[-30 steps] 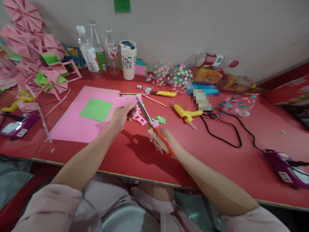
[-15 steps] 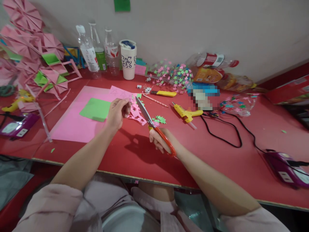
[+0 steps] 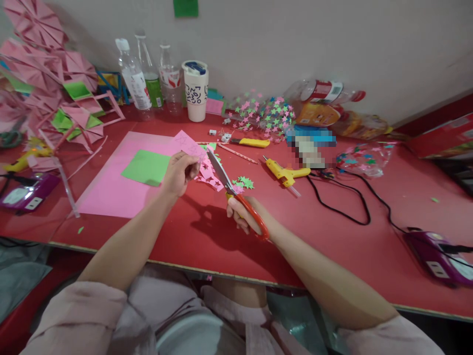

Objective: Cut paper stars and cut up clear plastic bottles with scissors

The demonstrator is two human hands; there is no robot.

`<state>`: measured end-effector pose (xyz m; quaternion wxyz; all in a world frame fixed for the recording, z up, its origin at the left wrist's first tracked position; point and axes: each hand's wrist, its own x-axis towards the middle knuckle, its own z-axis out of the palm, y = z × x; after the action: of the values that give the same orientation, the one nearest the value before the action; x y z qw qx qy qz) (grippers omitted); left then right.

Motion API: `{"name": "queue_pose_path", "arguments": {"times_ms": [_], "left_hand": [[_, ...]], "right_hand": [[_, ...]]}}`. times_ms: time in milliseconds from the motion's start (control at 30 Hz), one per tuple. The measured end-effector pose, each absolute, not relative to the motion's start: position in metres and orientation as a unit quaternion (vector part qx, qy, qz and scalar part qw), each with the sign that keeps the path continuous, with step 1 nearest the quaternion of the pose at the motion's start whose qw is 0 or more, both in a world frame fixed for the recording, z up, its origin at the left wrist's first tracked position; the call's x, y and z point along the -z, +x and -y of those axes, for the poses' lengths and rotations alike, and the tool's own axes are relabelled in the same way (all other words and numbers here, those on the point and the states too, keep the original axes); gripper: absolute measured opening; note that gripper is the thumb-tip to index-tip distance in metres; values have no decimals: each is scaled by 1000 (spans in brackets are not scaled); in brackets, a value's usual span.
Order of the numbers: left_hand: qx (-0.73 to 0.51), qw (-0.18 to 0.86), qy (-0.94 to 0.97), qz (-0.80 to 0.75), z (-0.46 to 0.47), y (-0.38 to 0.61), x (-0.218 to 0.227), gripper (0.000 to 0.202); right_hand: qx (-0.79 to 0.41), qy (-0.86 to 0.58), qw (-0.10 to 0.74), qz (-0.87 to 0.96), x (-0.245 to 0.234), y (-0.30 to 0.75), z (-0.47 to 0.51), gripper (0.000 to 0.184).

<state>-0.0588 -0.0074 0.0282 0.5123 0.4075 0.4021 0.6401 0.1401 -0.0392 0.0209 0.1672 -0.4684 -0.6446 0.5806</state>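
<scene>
My left hand [image 3: 181, 173] is closed, pinching a piece of pink paper [image 3: 186, 143] that has star outlines drawn on it. In my right hand [image 3: 246, 217] are scissors [image 3: 221, 170] with orange-red handles, their blades pointing up and away, close to the pink paper's right end. Pink paper scraps [image 3: 209, 178] with star-shaped holes lie under and beside the blades. Right of them is a small pile of green paper stars [image 3: 244, 183]. A green paper square [image 3: 145, 167] lies left of my left hand, on a large pink sheet [image 3: 107, 197].
A yellow glue gun [image 3: 284, 172] with a black cord lies to the right, and a yellow utility knife [image 3: 253, 143] behind. A cup [image 3: 196, 93] and several bottles [image 3: 136, 81] stand along the wall. Pink folded-paper work [image 3: 48, 74] fills the left. A purple power strip [image 3: 439, 261] sits at right.
The pink paper in my left hand has turned slightly, its upper corner shifting right. The scissors have moved very slightly left; both hands stay nearly in place.
</scene>
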Motion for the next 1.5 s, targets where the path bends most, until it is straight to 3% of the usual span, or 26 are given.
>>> {"name": "queue_pose_path", "arguments": {"times_ms": [233, 567, 700, 833, 967, 1100, 1200, 1500], "left_hand": [[-616, 517, 421, -420, 7, -58, -25, 27], [-637, 505, 410, -413, 5, -58, -24, 28], [-654, 432, 404, -472, 2, -61, -21, 29], [-612, 335, 472, -539, 2, -64, -21, 29], [-529, 506, 505, -457, 8, -61, -21, 28], [-348, 628, 565, -406, 16, -50, -20, 23], [-269, 655, 593, -385, 21, -42, -20, 20], [-278, 650, 607, -363, 20, -34, -13, 16]], "right_hand": [[-598, -464, 212, 618, -27, 140, 41, 52], [-601, -473, 162, 624, -19, 141, 37, 57], [-598, -482, 185, 613, -22, 141, 38, 54], [-576, -472, 261, 614, -27, 140, 41, 49], [-563, -476, 316, 597, -28, 137, 42, 38], [-586, -444, 351, 581, -26, 138, 40, 28], [-606, -414, 348, 583, -21, 139, 38, 25], [-566, -438, 428, 553, -16, 139, 36, 23]]}}
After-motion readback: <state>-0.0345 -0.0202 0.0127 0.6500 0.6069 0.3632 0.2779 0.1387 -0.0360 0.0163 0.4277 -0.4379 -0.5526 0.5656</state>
